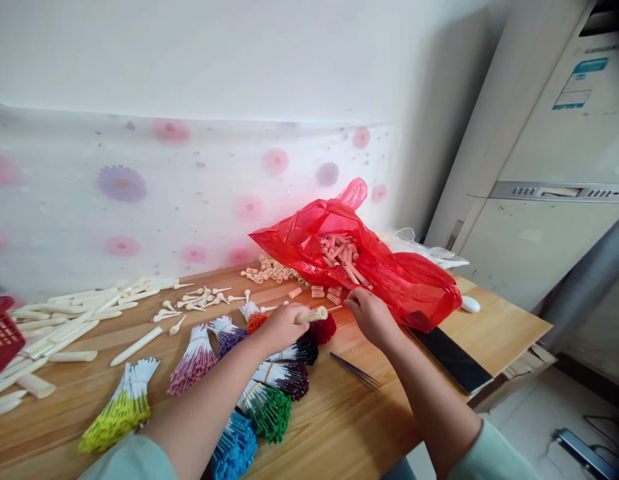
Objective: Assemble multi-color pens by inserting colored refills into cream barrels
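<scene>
My left hand [285,328] is closed around a cream tube [312,315], whose round end points right. Just to its right, my right hand [365,308] pinches a thin light stick [335,308] directed at the tube. The two hands are apart, over the middle of the wooden table. Behind my right hand lies an open red plastic bag [399,267] holding small slotted pieces [339,250]. Beneath and around my left forearm are bundles of white-stemmed sticks with coloured tips, among them green [274,413], pink [194,363] and blue [234,448].
Dark tweezers [357,372] lie near the table's front edge [389,460]. A black flat object [454,360] and a white oval item [470,304] are at right. Long cream tubes [74,327], small knobbed pegs [204,298], a yellow bundle [117,413] and a red basket [4,333] sit left.
</scene>
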### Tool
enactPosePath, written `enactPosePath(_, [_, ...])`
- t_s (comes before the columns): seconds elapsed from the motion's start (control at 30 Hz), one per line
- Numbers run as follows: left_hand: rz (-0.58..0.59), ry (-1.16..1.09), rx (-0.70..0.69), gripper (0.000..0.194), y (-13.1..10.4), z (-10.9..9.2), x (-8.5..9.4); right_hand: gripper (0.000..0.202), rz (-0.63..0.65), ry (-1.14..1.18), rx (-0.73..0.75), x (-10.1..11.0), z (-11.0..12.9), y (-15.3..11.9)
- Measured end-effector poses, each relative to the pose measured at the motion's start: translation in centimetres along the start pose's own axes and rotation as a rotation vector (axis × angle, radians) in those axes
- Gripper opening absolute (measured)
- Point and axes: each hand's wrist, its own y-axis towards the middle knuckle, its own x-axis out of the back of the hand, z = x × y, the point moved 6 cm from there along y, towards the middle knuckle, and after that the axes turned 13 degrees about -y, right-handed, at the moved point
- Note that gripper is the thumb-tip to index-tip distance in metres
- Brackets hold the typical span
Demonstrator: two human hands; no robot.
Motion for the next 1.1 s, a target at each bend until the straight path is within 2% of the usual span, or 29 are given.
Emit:
enactPosePath(0.1, [-0.137, -0.097, 0.034, 0.028, -2.0, -1.3, 2.2, 0.014, 0.109, 0.126, 0.143, 0.9, 3.7, -0.6])
enactPosePath(0.23, [-0.107, -0.213, 0.093, 0.017, -5.9, -2.4, 3.2, 0.012, 0.218, 0.297, 0.294, -0.7, 9.8, -1.4])
enactPosePath(0.33, [-0.219, -0.451, 0.167, 0.016, -9.1, -1.9, 4.4, 0.01, 0.306, 0.58, 0.306, -3.0, 13.0, -1.7])
enactPosePath(0.43, [-0.336, -0.731, 0.183, 0.017, -11.9, -0.5, 5.6, 0.029, 0.451, 1.049, 0.264, -5.0, 15.3, -2.1])
enactPosePath(0.5, [-0.387, -0.83, 0.178, 0.02, -13.4, 0.5, 6.3, 0.03, 0.487, 1.191, 0.262, -5.9, 16.6, -2.4])
enactPosePath(0.63, [-0.492, -0.883, 0.151, 0.022, -15.3, 2.2, 7.3, 0.022, 0.429, 1.207, 0.23, -7.3, 18.5, -2.6])
enactPosePath(0.7, [-0.505, -0.894, 0.132, 0.022, -15.9, 2.9, 7.4, 0.02, 0.428, 1.209, 0.222, -8.1, 19.3, -2.7])
enactPosePath(0.77, [-0.453, -0.918, 0.114, 0.021, -16.2, 3.6, 7.1, 0.016, 0.447, 1.2, 0.267, -8.6, 20.0, -2.8])
enactPosePath(0.9, [-0.314, -0.871, 0.067, 0.019, -16.7, 4.8, 6.7, 0.01, 0.516, 1.093, 0.469, -8.3, 21.0, -3.4])
enactPosePath(0.97, [-0.351, -0.744, 0.015, 0.016, -16.9, 5.2, 7.5, 0.007, 0.396, 0.926, 0.54, -6.9, 20.8, -3.7])
enactPosePath(1.03, [-0.466, -0.586, -0.058, 0.012, -17.2, 5.3, 8.7, 0.004, 0.139, 0.782, 0.549, -4.2, 20.1, -4.2])
enactPosePath(1.1, [-0.557, -0.451, -0.119, 0.007, -17.4, 5.2, 9.5, 0.01, -0.096, 0.782, 0.536, -0.9, 19.4, -5.2])
